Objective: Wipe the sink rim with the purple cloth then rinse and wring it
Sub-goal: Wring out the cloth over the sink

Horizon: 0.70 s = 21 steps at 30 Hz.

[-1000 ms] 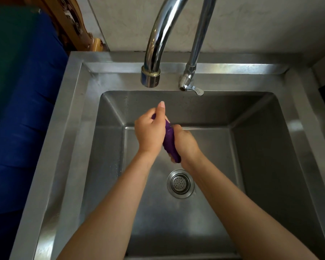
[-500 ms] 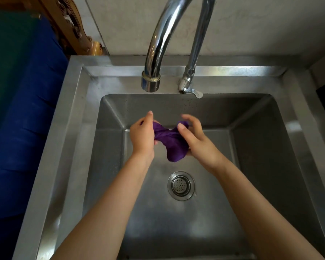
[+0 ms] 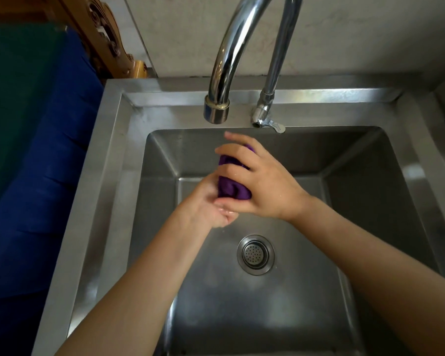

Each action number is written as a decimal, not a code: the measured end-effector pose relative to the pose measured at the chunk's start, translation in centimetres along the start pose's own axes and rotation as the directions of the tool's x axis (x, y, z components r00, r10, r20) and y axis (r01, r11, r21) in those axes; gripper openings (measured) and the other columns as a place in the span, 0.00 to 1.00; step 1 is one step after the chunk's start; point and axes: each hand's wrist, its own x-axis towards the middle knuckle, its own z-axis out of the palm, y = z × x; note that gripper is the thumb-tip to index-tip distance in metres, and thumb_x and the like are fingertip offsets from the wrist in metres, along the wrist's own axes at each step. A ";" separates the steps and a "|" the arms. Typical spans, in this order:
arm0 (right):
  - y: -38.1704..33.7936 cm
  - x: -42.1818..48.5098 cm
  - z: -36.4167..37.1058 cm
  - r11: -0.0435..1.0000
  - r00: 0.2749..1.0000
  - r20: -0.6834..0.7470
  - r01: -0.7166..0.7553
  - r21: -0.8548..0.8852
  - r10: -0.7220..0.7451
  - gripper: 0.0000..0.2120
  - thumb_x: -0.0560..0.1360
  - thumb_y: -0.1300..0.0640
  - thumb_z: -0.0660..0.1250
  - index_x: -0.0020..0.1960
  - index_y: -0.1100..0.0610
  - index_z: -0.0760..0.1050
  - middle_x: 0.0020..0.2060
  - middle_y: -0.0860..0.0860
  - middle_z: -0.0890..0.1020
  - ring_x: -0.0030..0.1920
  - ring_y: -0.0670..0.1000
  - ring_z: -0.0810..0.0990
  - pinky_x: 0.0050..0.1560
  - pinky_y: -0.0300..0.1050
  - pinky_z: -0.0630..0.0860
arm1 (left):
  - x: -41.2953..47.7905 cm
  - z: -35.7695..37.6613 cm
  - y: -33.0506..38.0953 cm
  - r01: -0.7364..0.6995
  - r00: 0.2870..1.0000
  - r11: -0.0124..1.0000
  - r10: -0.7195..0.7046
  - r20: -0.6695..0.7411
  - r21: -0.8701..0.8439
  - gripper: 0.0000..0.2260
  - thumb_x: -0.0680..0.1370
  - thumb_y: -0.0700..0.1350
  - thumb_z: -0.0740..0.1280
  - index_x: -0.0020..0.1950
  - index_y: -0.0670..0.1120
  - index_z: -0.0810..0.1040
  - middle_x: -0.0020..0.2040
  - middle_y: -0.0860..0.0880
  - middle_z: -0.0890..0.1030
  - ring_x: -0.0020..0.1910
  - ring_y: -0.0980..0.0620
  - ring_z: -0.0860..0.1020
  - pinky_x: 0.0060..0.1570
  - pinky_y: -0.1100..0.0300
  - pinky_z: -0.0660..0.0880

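Note:
The purple cloth (image 3: 232, 186) is bunched into a small wad over the steel sink basin, below the tap spout (image 3: 215, 112). My right hand (image 3: 261, 185) lies over the wad from above, fingers curled around it. My left hand (image 3: 207, 205) cups it from underneath, palm up and wet. Most of the cloth is hidden between the two hands. No water runs from the spout. The sink rim (image 3: 108, 160) frames the basin on all sides.
A round drain strainer (image 3: 255, 254) sits in the basin floor below my hands. A small tap handle (image 3: 267, 122) sticks out at the back rim, right of the spout. Blue and green fabric (image 3: 36, 150) lies left of the sink; a carved wooden piece (image 3: 106, 44) stands behind it.
The twisted cloth was first spread out between both hands, then gathered into a wad. My right hand has moved over the top of it and my left hand has turned palm up beneath.

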 end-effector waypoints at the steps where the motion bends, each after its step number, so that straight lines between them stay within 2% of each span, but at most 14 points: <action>1: -0.1 0.1 0.1 1.000 0.999 -0.029 0.019 -0.008 -0.019 0.19 0.73 0.44 0.67 0.46 0.61 0.80 0.50 0.59 0.81 0.52 0.62 0.77 0.51 0.55 0.76 | -0.1 0.0 -0.1 -0.011 1.000 1.000 0.011 -0.009 0.013 0.24 0.75 0.50 0.57 0.18 0.47 0.66 0.15 0.55 0.61 0.12 0.59 0.58 0.19 0.73 0.49; 3: -0.4 0.1 0.4 0.999 0.995 -0.104 -0.013 -0.052 0.008 0.19 0.76 0.47 0.61 0.40 0.61 0.79 0.40 0.57 0.80 0.36 0.59 0.77 0.39 0.50 0.77 | -0.1 0.3 -0.2 -0.114 0.990 0.993 0.116 -0.085 0.024 0.20 0.75 0.46 0.55 0.22 0.49 0.63 0.15 0.55 0.59 0.12 0.58 0.56 0.20 0.73 0.49; 5: -0.9 0.0 0.9 0.989 0.973 -0.195 -0.136 -0.063 0.122 0.22 0.79 0.48 0.56 0.36 0.61 0.76 0.33 0.56 0.77 0.29 0.58 0.74 0.30 0.48 0.75 | -0.2 1.0 -0.6 -0.282 0.940 0.959 0.284 -0.187 0.036 0.17 0.76 0.42 0.56 0.26 0.49 0.62 0.15 0.54 0.60 0.11 0.58 0.57 0.17 0.75 0.50; 7: -1.4 -0.1 1.3 0.950 0.917 -0.267 -0.311 -0.015 0.296 0.23 0.80 0.49 0.52 0.33 0.60 0.73 0.28 0.56 0.75 0.26 0.58 0.74 0.25 0.47 0.72 | 0.2 1.2 -1.0 -0.483 0.816 0.872 0.482 -0.320 0.082 0.20 0.77 0.43 0.60 0.23 0.49 0.66 0.17 0.53 0.64 0.15 0.56 0.63 0.17 0.71 0.57; 9: -1.9 -0.2 1.8 0.873 0.828 -0.285 -0.480 0.087 0.483 0.22 0.79 0.50 0.53 0.31 0.58 0.70 0.26 0.55 0.74 0.26 0.58 0.74 0.25 0.48 0.71 | 0.9 1.0 -1.3 -0.616 0.654 0.749 0.659 -0.372 0.243 0.24 0.76 0.51 0.61 0.20 0.48 0.72 0.18 0.52 0.70 0.22 0.49 0.71 0.24 0.61 0.70; 11: -2.4 -0.2 2.3 0.746 0.718 -0.206 -0.620 0.244 0.665 0.20 0.78 0.49 0.52 0.30 0.54 0.68 0.26 0.54 0.77 0.27 0.56 0.75 0.29 0.50 0.73 | 1.1 0.7 -1.5 -0.660 0.517 0.621 0.784 -0.344 0.423 0.20 0.74 0.59 0.58 0.26 0.50 0.76 0.23 0.49 0.76 0.30 0.41 0.77 0.36 0.46 0.78; 12: -2.5 -0.2 2.5 0.665 0.660 -0.142 -0.675 0.320 0.738 0.20 0.78 0.47 0.51 0.30 0.54 0.68 0.26 0.54 0.78 0.28 0.57 0.76 0.31 0.51 0.74 | 1.1 0.7 -1.7 -0.670 0.457 0.559 0.829 -0.323 0.488 0.21 0.73 0.60 0.57 0.28 0.48 0.75 0.25 0.46 0.77 0.32 0.40 0.78 0.38 0.44 0.77; 14: -2.2 -0.3 2.8 0.530 0.563 -0.043 -0.746 0.404 0.826 0.22 0.77 0.46 0.52 0.30 0.57 0.69 0.26 0.56 0.79 0.30 0.58 0.78 0.34 0.54 0.76 | 0.9 0.7 -1.9 -0.671 0.364 0.450 0.892 -0.267 0.590 0.23 0.74 0.59 0.57 0.28 0.43 0.71 0.26 0.44 0.77 0.30 0.42 0.76 0.36 0.44 0.75; 18: -1.9 -0.1 2.5 0.334 0.432 0.105 -0.809 0.484 0.896 0.24 0.78 0.48 0.54 0.32 0.63 0.72 0.28 0.60 0.79 0.33 0.62 0.79 0.37 0.59 0.78 | 0.5 0.8 -1.7 -0.635 0.251 0.251 0.961 -0.113 0.731 0.22 0.76 0.56 0.57 0.24 0.47 0.61 0.21 0.48 0.67 0.26 0.46 0.67 0.30 0.47 0.69; 19: -1.8 0.1 2.3 0.300 0.412 0.140 -0.821 0.486 0.900 0.24 0.78 0.49 0.55 0.31 0.63 0.72 0.28 0.60 0.79 0.33 0.61 0.79 0.36 0.57 0.79 | 0.6 0.8 -1.7 -0.634 0.233 0.212 0.969 -0.078 0.743 0.22 0.76 0.57 0.57 0.25 0.48 0.60 0.22 0.48 0.67 0.25 0.45 0.67 0.29 0.47 0.69; 21: -1.7 0.4 1.7 0.234 0.375 0.208 -0.838 0.493 0.903 0.23 0.79 0.51 0.55 0.29 0.61 0.72 0.26 0.57 0.78 0.30 0.58 0.79 0.28 0.48 0.78 | 0.8 0.6 -1.7 -0.639 0.191 0.144 0.981 -0.026 0.755 0.22 0.76 0.58 0.55 0.25 0.48 0.61 0.22 0.47 0.68 0.24 0.45 0.67 0.27 0.49 0.67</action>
